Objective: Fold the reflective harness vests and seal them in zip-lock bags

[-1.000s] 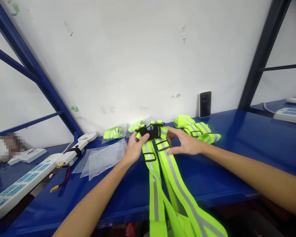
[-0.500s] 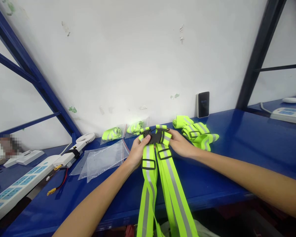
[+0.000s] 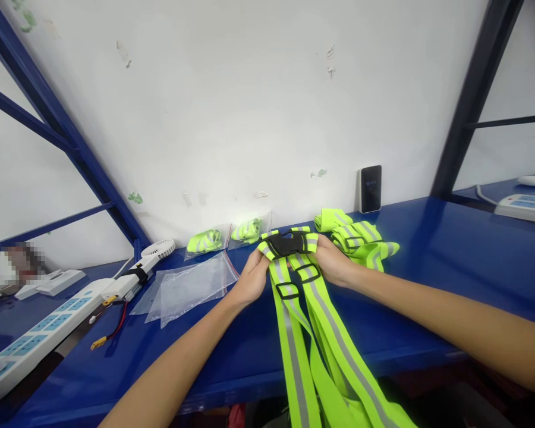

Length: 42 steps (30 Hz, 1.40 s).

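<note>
Between my hands is a neon yellow-green reflective strap harness (image 3: 294, 351) with grey stripes. Its black side-release buckle (image 3: 287, 244) is joined and faces me. My left hand (image 3: 254, 276) grips the webbing at the buckle's left end, fingers partly behind it. At the right end, my right hand (image 3: 332, 258) holds the strap, its fingertips hidden behind the webbing. Two black slide adjusters, a left one (image 3: 287, 290) and a right one (image 3: 308, 273), sit below the buckle. The long straps hang over the table's front edge toward me.
Clear zip bags (image 3: 191, 285) lie left of my hands. Two bagged strap bundles, one of them (image 3: 205, 241) further left, rest by the wall. Loose folded straps (image 3: 361, 238) lie right, near a black-fronted device (image 3: 370, 189). A power strip (image 3: 49, 333) and white fan (image 3: 158, 249) are at left.
The buckle has shifted slightly right. My left thumb has moved off its front to the strap's left end, and the hanging straps have swung right.
</note>
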Each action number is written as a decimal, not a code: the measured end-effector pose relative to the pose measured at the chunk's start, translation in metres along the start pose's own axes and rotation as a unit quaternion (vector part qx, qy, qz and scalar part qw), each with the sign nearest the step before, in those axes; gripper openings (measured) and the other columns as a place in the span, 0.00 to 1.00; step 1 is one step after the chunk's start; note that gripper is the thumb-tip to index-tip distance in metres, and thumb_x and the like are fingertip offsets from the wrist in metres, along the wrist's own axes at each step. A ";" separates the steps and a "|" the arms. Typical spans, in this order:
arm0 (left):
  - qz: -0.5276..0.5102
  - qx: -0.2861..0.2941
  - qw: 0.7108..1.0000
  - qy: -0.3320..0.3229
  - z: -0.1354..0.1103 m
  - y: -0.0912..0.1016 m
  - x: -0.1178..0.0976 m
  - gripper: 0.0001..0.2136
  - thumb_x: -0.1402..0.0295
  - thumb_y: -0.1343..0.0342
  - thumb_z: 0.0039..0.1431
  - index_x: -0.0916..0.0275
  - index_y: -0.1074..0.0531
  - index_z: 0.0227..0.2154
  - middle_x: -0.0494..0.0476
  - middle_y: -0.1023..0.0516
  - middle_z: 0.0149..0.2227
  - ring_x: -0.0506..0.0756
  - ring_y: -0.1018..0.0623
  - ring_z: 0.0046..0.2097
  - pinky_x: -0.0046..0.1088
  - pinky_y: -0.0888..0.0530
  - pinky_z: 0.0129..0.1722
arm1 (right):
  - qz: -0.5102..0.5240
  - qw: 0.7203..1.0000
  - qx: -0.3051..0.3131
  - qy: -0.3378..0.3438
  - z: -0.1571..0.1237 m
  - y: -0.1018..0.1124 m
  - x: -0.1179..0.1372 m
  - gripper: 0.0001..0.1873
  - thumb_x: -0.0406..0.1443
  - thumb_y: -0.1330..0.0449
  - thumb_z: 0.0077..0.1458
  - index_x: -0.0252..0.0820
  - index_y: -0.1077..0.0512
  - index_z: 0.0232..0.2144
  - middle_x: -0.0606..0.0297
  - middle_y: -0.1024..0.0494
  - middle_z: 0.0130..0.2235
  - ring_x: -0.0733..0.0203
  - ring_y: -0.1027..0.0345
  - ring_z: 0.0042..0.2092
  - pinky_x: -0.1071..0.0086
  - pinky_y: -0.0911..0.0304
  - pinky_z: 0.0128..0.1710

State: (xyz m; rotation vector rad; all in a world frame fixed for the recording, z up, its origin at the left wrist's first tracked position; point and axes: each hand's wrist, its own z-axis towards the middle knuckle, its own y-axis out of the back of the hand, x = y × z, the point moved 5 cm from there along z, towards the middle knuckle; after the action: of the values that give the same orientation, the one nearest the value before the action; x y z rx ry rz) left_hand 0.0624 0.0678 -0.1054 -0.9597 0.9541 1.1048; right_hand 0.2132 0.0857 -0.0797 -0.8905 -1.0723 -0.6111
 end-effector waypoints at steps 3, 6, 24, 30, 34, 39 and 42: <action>0.000 0.019 1.000 0.008 0.000 -0.003 -0.003 0.20 0.58 0.37 0.54 0.63 0.27 0.46 0.58 0.18 0.34 0.60 0.19 0.38 0.35 0.24 0.38 | 0.027 0.999 0.026 -0.013 -0.001 -0.004 -0.001 0.17 0.32 0.32 0.40 0.40 0.24 0.37 0.64 0.19 0.29 0.54 0.23 0.32 0.64 0.28 0.33; -0.012 0.040 0.999 0.027 -0.002 -0.007 -0.009 0.22 0.60 0.35 0.52 0.63 0.28 0.48 0.58 0.18 0.33 0.60 0.18 0.35 0.34 0.23 0.36 | 0.027 0.998 0.039 -0.036 -0.002 -0.003 -0.001 0.17 0.32 0.31 0.39 0.40 0.25 0.36 0.65 0.20 0.27 0.56 0.24 0.30 0.65 0.28 0.31; -0.042 -0.004 0.998 0.055 -0.008 -0.013 -0.021 0.14 0.58 0.42 0.57 0.63 0.32 0.38 0.50 0.28 0.25 0.46 0.33 0.21 0.23 0.32 0.22 | -0.141 0.987 0.050 -0.052 -0.005 -0.002 0.002 0.12 0.34 0.32 0.41 0.39 0.27 0.32 0.71 0.29 0.21 0.68 0.37 0.19 0.74 0.37 0.18; -0.041 -0.006 0.999 0.029 -0.006 -0.015 -0.023 0.15 0.56 0.45 0.60 0.62 0.33 0.40 0.49 0.31 0.25 0.45 0.36 0.21 0.21 0.36 0.20 | -0.014 0.997 0.024 -0.078 -0.006 -0.003 -0.007 0.10 0.37 0.38 0.47 0.42 0.30 0.34 0.69 0.27 0.23 0.63 0.34 0.19 0.71 0.39 0.18; -0.027 0.006 0.999 0.032 -0.005 -0.017 -0.021 0.15 0.56 0.44 0.59 0.60 0.35 0.41 0.48 0.30 0.25 0.46 0.35 0.22 0.21 0.35 0.21 | 0.080 0.992 0.062 -0.076 -0.008 -0.005 -0.007 0.14 0.42 0.45 0.54 0.42 0.30 0.41 0.66 0.25 0.24 0.62 0.34 0.19 0.69 0.38 0.20; 0.034 0.032 0.998 0.030 -0.005 -0.017 -0.021 0.17 0.55 0.43 0.59 0.61 0.37 0.43 0.48 0.28 0.24 0.46 0.33 0.21 0.22 0.33 0.21 | 0.031 0.997 0.045 -0.056 -0.011 -0.006 -0.008 0.14 0.42 0.42 0.52 0.40 0.27 0.38 0.67 0.27 0.20 0.64 0.37 0.17 0.71 0.41 0.19; 0.069 0.030 0.997 0.011 -0.004 -0.014 -0.021 0.16 0.56 0.42 0.58 0.61 0.36 0.42 0.48 0.28 0.25 0.46 0.32 0.21 0.22 0.32 0.21 | -0.034 0.998 0.022 -0.044 -0.011 -0.007 -0.009 0.13 0.40 0.38 0.48 0.40 0.26 0.37 0.70 0.31 0.17 0.64 0.38 0.17 0.72 0.42 0.17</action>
State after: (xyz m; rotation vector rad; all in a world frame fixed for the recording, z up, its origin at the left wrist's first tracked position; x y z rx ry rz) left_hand 0.0719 0.0560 -0.0852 -0.8686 1.0779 1.1774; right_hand 0.2088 0.0729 -0.0883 -0.8508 -1.1957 -0.6067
